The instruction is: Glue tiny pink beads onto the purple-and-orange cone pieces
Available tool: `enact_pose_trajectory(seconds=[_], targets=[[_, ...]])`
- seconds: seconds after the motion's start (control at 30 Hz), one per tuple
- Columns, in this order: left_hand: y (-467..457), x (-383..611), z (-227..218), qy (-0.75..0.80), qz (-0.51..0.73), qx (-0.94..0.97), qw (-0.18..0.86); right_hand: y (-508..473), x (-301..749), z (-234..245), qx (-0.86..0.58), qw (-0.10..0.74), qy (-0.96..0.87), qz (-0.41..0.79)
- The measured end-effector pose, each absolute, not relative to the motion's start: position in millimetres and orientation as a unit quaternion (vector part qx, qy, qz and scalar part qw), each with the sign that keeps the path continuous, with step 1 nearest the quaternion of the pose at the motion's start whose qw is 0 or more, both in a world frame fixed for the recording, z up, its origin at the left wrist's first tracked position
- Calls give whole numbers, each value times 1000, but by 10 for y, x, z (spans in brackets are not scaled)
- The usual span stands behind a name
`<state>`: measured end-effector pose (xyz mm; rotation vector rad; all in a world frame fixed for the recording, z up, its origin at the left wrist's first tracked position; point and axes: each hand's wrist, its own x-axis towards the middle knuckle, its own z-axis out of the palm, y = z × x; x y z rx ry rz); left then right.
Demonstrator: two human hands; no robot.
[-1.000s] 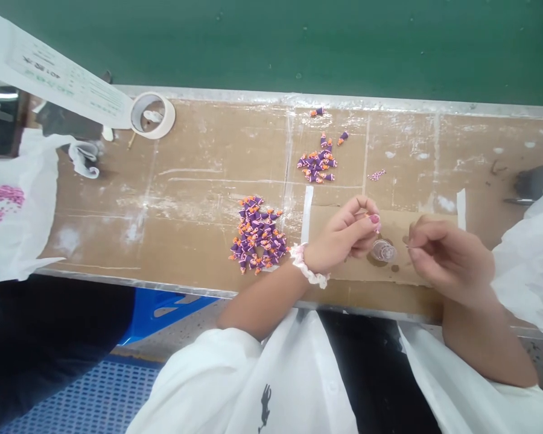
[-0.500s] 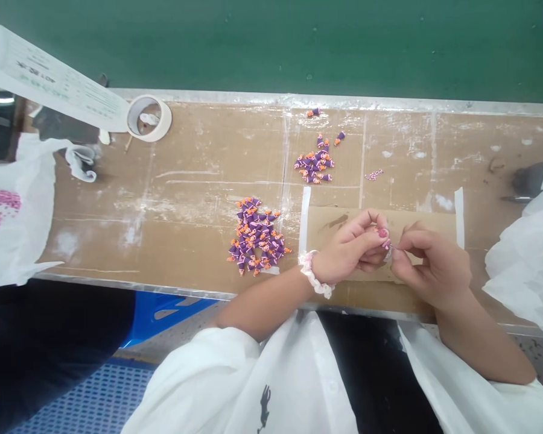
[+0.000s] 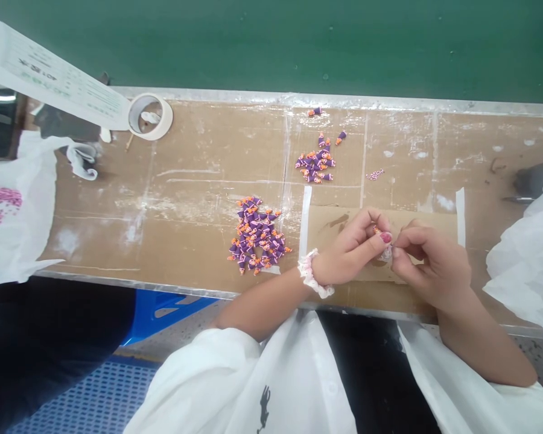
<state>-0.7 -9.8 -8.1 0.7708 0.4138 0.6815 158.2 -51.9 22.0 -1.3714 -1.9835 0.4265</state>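
Observation:
My left hand [image 3: 350, 250], with a white scrunchie [image 3: 315, 274] on its wrist, is closed around a small figurine. Only an orange bit of the figurine [image 3: 377, 230] shows above my thumb; the rest is hidden. Fingertips of my right hand [image 3: 432, 262] are pinched together right beside it, and what they hold is too small to make out. Both hands are above a brown sheet [image 3: 330, 224] taped to the table. To the left lies a large pile of purple figurines with orange tops [image 3: 257, 235]. A smaller group of the same figurines [image 3: 315, 164] lies farther back.
Tiny pink-and-white pieces [image 3: 375, 175] lie behind my hands. White plastic bags with pink print stand at the left [image 3: 22, 211] and right [image 3: 531, 259]. A tape roll [image 3: 151, 117], a printed white box [image 3: 58, 78] and a dark object [image 3: 536, 181] are near the far edge.
My left thumb has shifted slightly, and the pink part of the figurine that showed beneath it is now mostly covered. My right hand stays pinched in nearly the same place.

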Motion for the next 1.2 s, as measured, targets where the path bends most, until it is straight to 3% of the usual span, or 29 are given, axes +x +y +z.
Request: enact_pose_trajectory(seconds=[0.63,0.9,1.0,1.2], targets=[[-60,-7,-135,190,305,382,851,-528,1566,224,-550,321,-746,194],[55,-76,-89,237,336,378,829,-421,1615,160,-542,372,-720,221],[278,-99,-133,362,414,337,764,-297,1702,-16,-589,336,-718,157],[686,-134,-269,498,466,293,669,-39,1804,-294,-635,165,-750,85]])
